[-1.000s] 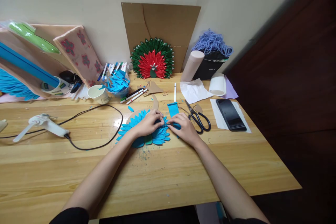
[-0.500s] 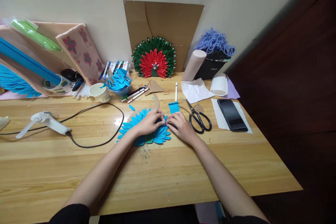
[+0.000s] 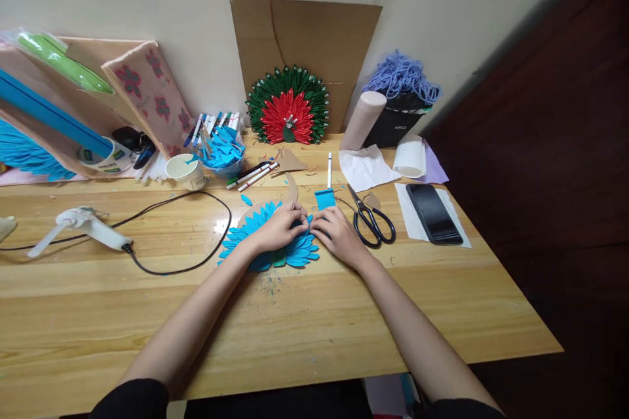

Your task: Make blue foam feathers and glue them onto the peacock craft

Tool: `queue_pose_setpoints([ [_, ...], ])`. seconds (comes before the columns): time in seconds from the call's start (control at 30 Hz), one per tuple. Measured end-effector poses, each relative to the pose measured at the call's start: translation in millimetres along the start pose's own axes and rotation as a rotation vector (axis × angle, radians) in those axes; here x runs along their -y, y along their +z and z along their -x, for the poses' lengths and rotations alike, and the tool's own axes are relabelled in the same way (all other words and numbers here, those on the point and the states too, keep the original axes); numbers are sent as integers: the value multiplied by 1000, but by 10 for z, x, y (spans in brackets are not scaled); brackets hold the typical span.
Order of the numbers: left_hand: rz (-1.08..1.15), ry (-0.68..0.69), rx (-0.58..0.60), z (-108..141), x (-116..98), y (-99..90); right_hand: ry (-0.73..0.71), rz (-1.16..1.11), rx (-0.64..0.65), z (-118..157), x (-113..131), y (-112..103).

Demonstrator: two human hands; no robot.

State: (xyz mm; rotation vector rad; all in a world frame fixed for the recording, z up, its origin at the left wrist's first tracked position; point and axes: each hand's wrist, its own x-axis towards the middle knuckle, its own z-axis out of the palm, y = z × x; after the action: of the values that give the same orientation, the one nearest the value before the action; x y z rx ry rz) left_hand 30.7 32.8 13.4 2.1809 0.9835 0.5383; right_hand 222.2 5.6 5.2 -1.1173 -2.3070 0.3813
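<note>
A fan of blue paper petals [image 3: 246, 234] on a brown cardboard backing [image 3: 291, 187] lies on the table, with a bit of green at its lower middle. My left hand [image 3: 282, 228] rests over the fan, fingers pinched at its upper right edge. My right hand [image 3: 339, 234] meets it there from the right, fingers curled and pressed together. Whatever sits between the fingertips is too small and hidden to name. Just behind my right hand are a small blue strip [image 3: 325, 199] and a white marker [image 3: 329, 170]. Black-handled scissors [image 3: 374, 222] lie to its right.
A white glue gun [image 3: 93, 229] with a looping black cord lies left. Behind stand a paper cup [image 3: 185, 172], a tub of blue petals [image 3: 221, 152], and a green-and-red fan [image 3: 288, 108] against cardboard [image 3: 314, 33]. A phone [image 3: 434, 215] lies at right.
Both hands stay at the fan's upper right edge with hardly any movement. The whole view has shifted very slightly.
</note>
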Motion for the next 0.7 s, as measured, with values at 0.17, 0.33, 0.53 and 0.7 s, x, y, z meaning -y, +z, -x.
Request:
queue_pose_setpoints([
  [0.17,6,-13,-2,-4,-20,-8,-12,-22,-32,-3,1,-2],
  [0.33,9,-10,-1,-5,-14,-6,-37,-28,-21,-23,-3,-22],
  [0.53,21,8,-12,0,1,-1,-36,-40,-3,-38,1,-21],
  [0.7,19,9,-13,-1,7,2,-20,-87,-35,-10,-8,-68],
])
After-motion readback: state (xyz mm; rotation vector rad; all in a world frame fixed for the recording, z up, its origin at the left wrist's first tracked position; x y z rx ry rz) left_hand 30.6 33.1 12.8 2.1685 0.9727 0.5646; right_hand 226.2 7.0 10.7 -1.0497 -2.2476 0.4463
